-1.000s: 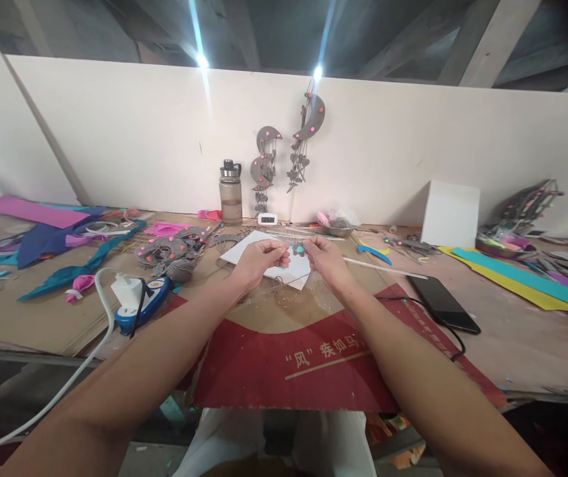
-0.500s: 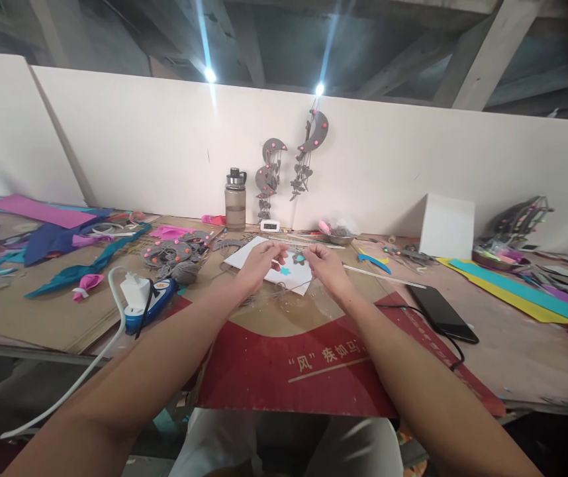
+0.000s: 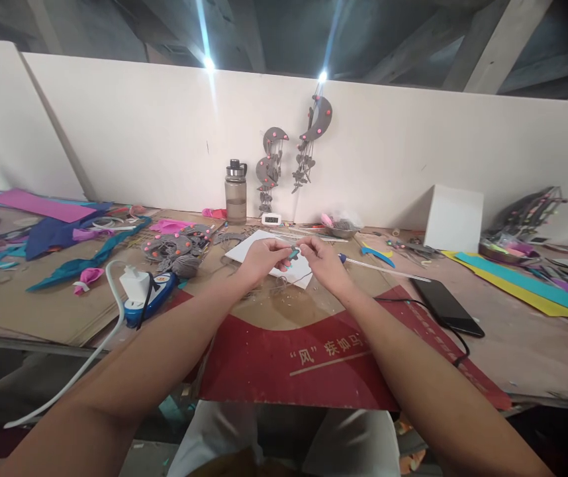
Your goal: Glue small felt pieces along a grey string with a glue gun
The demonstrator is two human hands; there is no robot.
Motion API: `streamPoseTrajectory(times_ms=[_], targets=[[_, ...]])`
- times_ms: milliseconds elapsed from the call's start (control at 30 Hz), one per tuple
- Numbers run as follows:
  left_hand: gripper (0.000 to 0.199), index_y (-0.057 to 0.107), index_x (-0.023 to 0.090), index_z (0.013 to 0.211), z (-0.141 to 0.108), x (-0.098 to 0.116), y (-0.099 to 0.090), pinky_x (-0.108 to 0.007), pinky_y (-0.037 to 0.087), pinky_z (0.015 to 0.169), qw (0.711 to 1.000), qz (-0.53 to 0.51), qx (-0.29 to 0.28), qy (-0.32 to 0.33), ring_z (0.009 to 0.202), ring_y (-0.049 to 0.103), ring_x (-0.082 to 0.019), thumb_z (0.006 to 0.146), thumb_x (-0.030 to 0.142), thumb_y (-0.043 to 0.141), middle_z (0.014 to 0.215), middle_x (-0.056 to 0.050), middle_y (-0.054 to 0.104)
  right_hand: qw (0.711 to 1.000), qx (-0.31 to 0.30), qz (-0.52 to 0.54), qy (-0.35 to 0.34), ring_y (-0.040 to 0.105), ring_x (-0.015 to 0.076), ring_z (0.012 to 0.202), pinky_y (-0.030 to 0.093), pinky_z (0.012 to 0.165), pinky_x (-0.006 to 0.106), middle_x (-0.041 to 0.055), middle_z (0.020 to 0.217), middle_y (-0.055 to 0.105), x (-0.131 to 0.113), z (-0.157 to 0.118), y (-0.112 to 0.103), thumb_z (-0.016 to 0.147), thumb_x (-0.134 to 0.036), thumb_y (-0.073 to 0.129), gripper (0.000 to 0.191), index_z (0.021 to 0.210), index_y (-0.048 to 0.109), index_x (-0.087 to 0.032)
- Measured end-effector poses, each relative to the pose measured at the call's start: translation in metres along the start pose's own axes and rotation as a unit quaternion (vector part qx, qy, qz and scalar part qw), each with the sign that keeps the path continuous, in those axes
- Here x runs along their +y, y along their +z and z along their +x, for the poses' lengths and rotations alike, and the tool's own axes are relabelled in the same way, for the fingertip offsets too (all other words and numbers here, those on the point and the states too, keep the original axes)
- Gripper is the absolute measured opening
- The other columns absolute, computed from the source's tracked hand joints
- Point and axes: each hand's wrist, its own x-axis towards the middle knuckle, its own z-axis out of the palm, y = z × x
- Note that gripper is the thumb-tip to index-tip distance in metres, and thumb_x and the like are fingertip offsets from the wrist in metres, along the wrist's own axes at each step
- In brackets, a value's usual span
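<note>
Over a white sheet of paper, my two hands are close together with fingertips nearly meeting. My left hand is closed, pinching a small grey and teal piece that looks like felt. Its exact shape is partly hidden by the fingers. Beside it, my right hand is also closed, thumb and forefinger pressed together at the piece's right side; what they grip is too small to make out. Thin grey cord lies in loops on the paper below the hands.
A power strip with a white plug and a grey yarn ball are at left. Behind stand a water bottle and a small clock. A black phone lies at right. Grey moon hangings hang on the white partition.
The grey piece hung flat near my right fingers; now my left fingers pinch it, turned more edge-on. My hands have come closer together. The view has tilted down slightly.
</note>
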Motion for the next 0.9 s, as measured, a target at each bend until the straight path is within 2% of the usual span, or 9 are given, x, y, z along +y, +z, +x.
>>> streamPoseTrajectory(times_ms=[67, 200, 400, 667, 900], targets=[[0.019, 0.062, 0.009, 0.08, 0.0018, -0.0025, -0.0002, -0.024, 0.048, 0.052, 0.999, -0.033, 0.01, -0.013, 0.052, 0.057, -0.01, 0.07, 0.025, 0.069, 0.062, -0.005, 0.063, 1.0, 0.017, 0.003, 0.008, 0.051, 0.0146, 0.071, 0.039, 0.067, 0.027, 0.0015, 0.078, 0.058, -0.0007, -0.0002, -0.0006, 0.081, -0.032, 0.047, 0.018, 0.087, 0.057, -0.018], [0.018, 0.06, 0.009, 0.079, 0.003, -0.0056, 0.0002, -0.026, 0.051, 0.056, 0.996, -0.082, 0.026, -0.031, 0.055, 0.059, -0.011, 0.069, 0.02, 0.071, 0.065, -0.005, 0.063, 0.999, 0.033, 0.011, 0.027, 0.048, 0.0135, 0.064, 0.038, 0.062, 0.027, -0.0003, 0.067, 0.053, -0.0032, -0.0012, -0.0001, 0.077, -0.032, 0.053, 0.014, 0.076, 0.055, -0.018], [0.016, 0.06, 0.009, 0.081, 0.0007, -0.0036, 0.0046, -0.028, 0.053, 0.059, 0.993, -0.108, 0.037, -0.035, 0.055, 0.06, -0.011, 0.07, 0.017, 0.069, 0.065, -0.004, 0.063, 0.997, 0.031, 0.049, 0.043, 0.046, 0.0128, 0.061, 0.037, 0.059, 0.026, -0.001, 0.064, 0.052, -0.0034, -0.0017, 0.0059, 0.074, -0.033, 0.055, 0.015, 0.073, 0.056, -0.018], [0.017, 0.061, 0.009, 0.081, -0.0016, -0.0013, 0.0066, -0.029, 0.054, 0.062, 0.992, -0.117, 0.039, -0.035, 0.059, 0.063, -0.014, 0.071, 0.018, 0.069, 0.067, -0.006, 0.064, 0.997, 0.036, 0.046, 0.045, 0.047, 0.0124, 0.063, 0.037, 0.061, 0.026, -0.0007, 0.067, 0.055, -0.0043, -0.0031, 0.0059, 0.076, -0.035, 0.053, 0.019, 0.073, 0.057, -0.017], [0.019, 0.058, 0.011, 0.085, -0.0028, -0.0013, 0.0079, -0.031, 0.055, 0.066, 0.989, -0.141, 0.015, -0.031, 0.064, 0.066, -0.015, 0.071, 0.018, 0.069, 0.071, -0.006, 0.065, 0.999, 0.047, 0.007, 0.024, 0.046, 0.0128, 0.064, 0.035, 0.063, 0.026, -0.0004, 0.069, 0.055, 0.0004, -0.0044, 0.0078, 0.081, -0.033, 0.049, 0.019, 0.072, 0.055, -0.018]])
